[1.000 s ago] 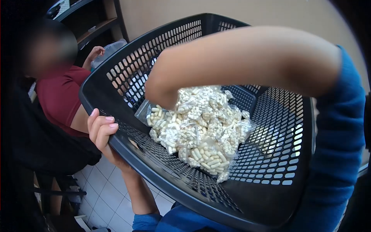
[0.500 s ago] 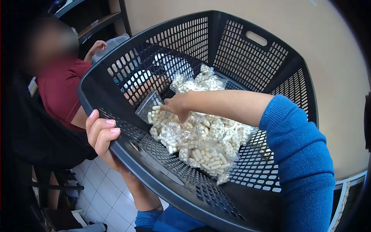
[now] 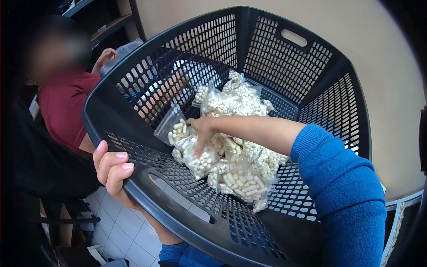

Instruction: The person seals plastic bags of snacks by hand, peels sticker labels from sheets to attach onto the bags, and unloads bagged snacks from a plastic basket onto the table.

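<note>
A large black plastic basket (image 3: pixel 267 218) is tilted towards me, with my left hand (image 3: pixel 113 171) closed around its near left rim. Inside lies a heap of clear plastic bags filled with off-white capsules. My right hand (image 3: pixel 203 129) reaches down onto the heap, thumb and fingers spread apart. It touches a bag of small white capsules (image 3: pixel 203 163) below it. Just left of my fingertips, a zip bag of larger capsules (image 3: pixel 178 129) leans against the basket wall. Another bag of long capsules (image 3: pixel 243 183) lies nearer to me. My right fingertips are partly hidden among the bags.
At the left stands a person in a dark red shirt (image 3: pixel 64 111), a hand (image 3: pixel 106 55) near a clear plastic bag (image 3: pixel 122 53). Dark shelving (image 3: pixel 113 29) is behind them. A beige wall (image 3: pixel 378 89) rises beyond the basket. White floor tiles (image 3: pixel 118 218) show below.
My right hand has shifted slightly left and down, its thumb spreading onto the bag of small capsules, which now shows more of its contents. The basket has tilted a little; my left hand stays on its rim.
</note>
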The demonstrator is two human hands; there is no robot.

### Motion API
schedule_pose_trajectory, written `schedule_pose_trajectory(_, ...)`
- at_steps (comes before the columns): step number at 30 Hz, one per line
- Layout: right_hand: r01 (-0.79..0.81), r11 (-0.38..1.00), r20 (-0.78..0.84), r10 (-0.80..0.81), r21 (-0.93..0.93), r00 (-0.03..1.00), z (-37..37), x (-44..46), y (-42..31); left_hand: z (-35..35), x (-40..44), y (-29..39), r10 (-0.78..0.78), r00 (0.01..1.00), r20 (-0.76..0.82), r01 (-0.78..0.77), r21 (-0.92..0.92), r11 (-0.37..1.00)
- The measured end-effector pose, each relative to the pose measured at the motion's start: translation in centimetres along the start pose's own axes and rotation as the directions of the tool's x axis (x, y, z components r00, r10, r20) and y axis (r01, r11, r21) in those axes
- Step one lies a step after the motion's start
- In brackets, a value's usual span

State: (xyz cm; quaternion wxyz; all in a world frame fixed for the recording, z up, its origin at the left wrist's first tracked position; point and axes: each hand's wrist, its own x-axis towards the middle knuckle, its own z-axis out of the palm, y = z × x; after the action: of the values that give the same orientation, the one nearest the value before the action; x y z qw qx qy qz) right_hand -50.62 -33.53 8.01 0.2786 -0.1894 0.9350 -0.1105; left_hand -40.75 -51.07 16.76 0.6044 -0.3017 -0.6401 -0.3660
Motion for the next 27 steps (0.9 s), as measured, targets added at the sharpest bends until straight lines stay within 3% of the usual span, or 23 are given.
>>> schedule_pose_trajectory(2,0.080,0.953,0.015,-0.088,0.294,0.996,-0.1,0.7,0.2,0.1,0.1,0.3,-0.047,0.999,-0.023,0.047,-0.002,0.999)
schedule_pose_trajectory(3,0.036,0.922,-0.016,-0.032,0.387,0.999,-0.5,0.1,-0.2,0.0,0.1,0.3,-0.042,0.999,-0.015,0.042,0.019,0.999)
schedule_pose_trajectory(6,0.055,0.895,-0.110,-0.007,0.442,0.994,0.4,0.8,-0.5,-0.1,-0.1,-0.1,-0.015,1.000,-0.003,0.015,0.020,1.000)
schedule_pose_trajectory(8,0.061,0.877,-0.089,-0.021,0.476,0.996,0.9,0.7,-0.4,-0.2,-0.2,-0.5,0.006,1.000,-0.001,-0.006,0.003,1.000)
schedule_pose_trajectory(10,-0.030,0.811,0.083,-0.023,0.584,0.996,0.5,0.1,-0.3,-0.3,-0.2,-0.6,0.024,1.000,0.006,-0.024,0.014,1.000)
schedule_pose_trajectory(11,-0.185,0.714,0.299,-0.036,0.676,0.954,-0.5,-0.4,-0.5,-0.2,-0.2,-0.6,0.022,1.000,0.005,-0.022,0.018,1.000)
schedule_pose_trajectory(14,-0.098,0.769,0.198,-0.038,0.632,0.979,-0.6,-0.7,-0.3,-0.1,0.0,-0.4,0.038,0.999,-0.010,-0.038,-0.013,0.999)
schedule_pose_trajectory(15,-0.150,0.791,0.243,0.002,0.593,0.970,-0.9,-0.7,-0.6,-0.1,-0.1,-0.4,0.037,0.999,-0.006,-0.037,-0.018,0.999)
schedule_pose_trajectory(18,-0.108,0.780,0.214,-0.034,0.616,0.976,0.6,0.7,0.1,0.0,-0.1,0.0,0.003,1.000,-0.023,-0.004,-0.013,1.000)
schedule_pose_trajectory(22,-0.094,0.789,0.344,-0.155,0.608,0.926,-0.1,1.6,0.2,-0.9,-0.1,-0.4,-0.017,0.999,0.050,0.022,-0.104,0.994)
schedule_pose_trajectory(23,-0.010,0.813,0.296,-0.200,0.582,0.934,-0.7,0.9,-0.3,-0.8,-0.2,-0.7,0.010,0.999,0.038,-0.005,-0.111,0.994)
schedule_pose_trajectory(27,-0.042,0.870,0.342,-0.149,0.491,0.928,-1.5,-0.4,-1.2,-1.1,0.1,-0.4,-0.020,0.997,0.079,0.030,-0.116,0.993)
